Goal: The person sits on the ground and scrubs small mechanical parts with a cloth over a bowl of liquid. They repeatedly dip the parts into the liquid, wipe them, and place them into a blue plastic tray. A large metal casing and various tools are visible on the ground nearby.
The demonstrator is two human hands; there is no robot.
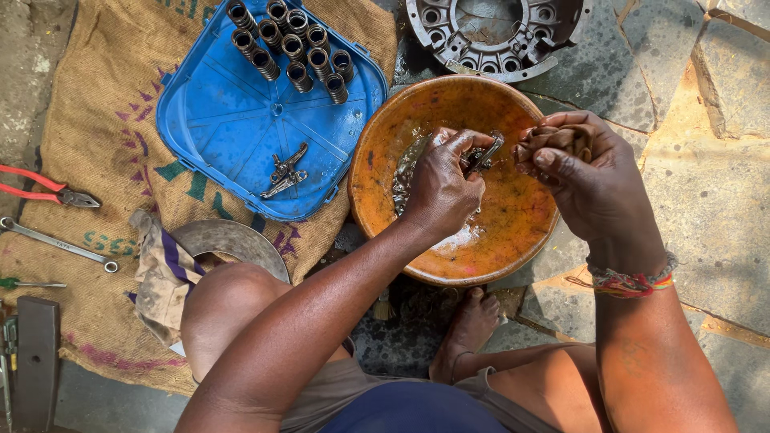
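Crowding the orange bowl (pixel 513 232): blue tray (pixel 233 120), springs (pixel 293 44); left hand (pixel 439 188) fingers clamped on metal part (pixel 484 154).

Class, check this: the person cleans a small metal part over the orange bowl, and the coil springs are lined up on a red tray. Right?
Not quite. In the head view the coil springs sit on a blue tray, not red. The metal part over the orange bowl is right.

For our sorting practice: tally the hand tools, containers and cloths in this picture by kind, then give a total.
Pliers: 1
Spanners: 1
Screwdrivers: 1
Bowls: 1
Blue trays: 1
Cloths: 2
Total: 7
The half-seen items at the bottom left edge are not counted.
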